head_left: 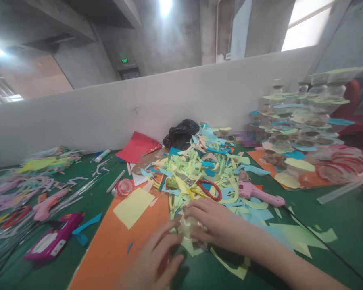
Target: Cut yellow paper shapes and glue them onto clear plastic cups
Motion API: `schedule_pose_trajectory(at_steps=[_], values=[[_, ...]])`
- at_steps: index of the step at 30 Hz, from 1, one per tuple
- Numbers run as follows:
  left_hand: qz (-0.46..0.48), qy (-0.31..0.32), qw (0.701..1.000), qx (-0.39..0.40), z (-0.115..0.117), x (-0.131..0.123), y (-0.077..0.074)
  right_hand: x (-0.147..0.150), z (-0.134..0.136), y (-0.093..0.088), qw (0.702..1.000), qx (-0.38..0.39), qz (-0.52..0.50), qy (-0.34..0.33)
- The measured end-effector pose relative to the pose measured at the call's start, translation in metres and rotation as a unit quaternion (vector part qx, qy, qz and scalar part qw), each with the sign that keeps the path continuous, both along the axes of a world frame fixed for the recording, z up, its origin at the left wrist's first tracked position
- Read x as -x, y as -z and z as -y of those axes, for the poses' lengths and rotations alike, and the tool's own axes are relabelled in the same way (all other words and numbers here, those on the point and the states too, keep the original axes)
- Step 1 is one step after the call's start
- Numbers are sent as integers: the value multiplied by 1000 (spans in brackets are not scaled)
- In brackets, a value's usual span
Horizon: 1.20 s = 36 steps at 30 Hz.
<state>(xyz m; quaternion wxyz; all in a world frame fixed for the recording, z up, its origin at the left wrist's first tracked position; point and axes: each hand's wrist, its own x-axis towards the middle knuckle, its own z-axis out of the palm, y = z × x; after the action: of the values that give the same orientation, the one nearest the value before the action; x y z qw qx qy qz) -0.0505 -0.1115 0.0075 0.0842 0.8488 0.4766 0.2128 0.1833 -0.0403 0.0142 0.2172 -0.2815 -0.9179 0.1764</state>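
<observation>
A small clear plastic cup-like piece (188, 228) stands on pale green paper near the front of the table. My right hand (210, 219) is wrapped around it from the right, thumb low and fingers over the top. My left hand (159, 253), somewhat blurred, lies just to its left with fingers spread; the fingertips reach close to the piece, and whether they touch it is unclear. Right behind my right hand are scissors with red and yellow handles (210, 190), lying on the paper scraps (184, 163). A pink glue gun (260, 194) rests to the right of the scraps.
An orange board (104, 249) with a yellow paper sheet (133, 207) lies at left. Beyond are another pink glue gun (50, 203) and a magenta device (54, 237). Stacked clear cups with paper layers (305, 125) stand at right. A black plastic bag (181, 134) sits by the white partition (109, 117).
</observation>
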Motion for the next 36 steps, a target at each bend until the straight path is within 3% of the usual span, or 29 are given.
schedule_pose_trajectory(at_steps=[4, 8, 10, 12, 14, 15, 17, 22, 26, 28, 30, 32, 34, 36], values=[[39, -100, 993, -52, 5, 9, -3, -3, -3, 2, 999, 11, -27, 33], [31, -127, 985, -110, -3, 32, -21, -9, -6, -11, 972, 69, -171, 143], [25, -189, 973, -128, -15, 55, -31, -11, -6, -21, 925, 160, -281, 200], [24, -258, 958, -122, -33, 84, -38, -14, -7, -29, 836, 314, -397, 213], [1, -277, 954, -117, -56, 113, -39, -16, -8, -35, 737, 452, -461, 200], [-18, -274, 953, -130, -68, 126, -39, -18, -9, -36, 705, 491, -473, 196], [-47, -257, 957, -129, -92, 145, -35, -20, -12, -36, 684, 512, -480, 198], [-74, -245, 967, 2, -129, 149, -28, -23, -17, -24, 677, 512, -498, 174], [-95, -252, 962, 51, -134, 135, -30, -24, -21, -22, 674, 516, -509, 143], [-92, -288, 953, 40, -133, 126, -32, -29, -22, -28, 687, 482, -518, 165], [-84, -323, 942, 37, -132, 120, -32, -39, -19, -36, 723, 393, -523, 224], [-72, -328, 942, 18, -133, 118, -31, -57, -14, -41, 779, 255, -482, 309], [-46, -305, 950, -40, -134, 119, -30, -82, -7, -39, 840, 94, -350, 404], [-15, -298, 949, -103, -133, 118, -31, -110, 0, -29, 884, -22, -150, 442]])
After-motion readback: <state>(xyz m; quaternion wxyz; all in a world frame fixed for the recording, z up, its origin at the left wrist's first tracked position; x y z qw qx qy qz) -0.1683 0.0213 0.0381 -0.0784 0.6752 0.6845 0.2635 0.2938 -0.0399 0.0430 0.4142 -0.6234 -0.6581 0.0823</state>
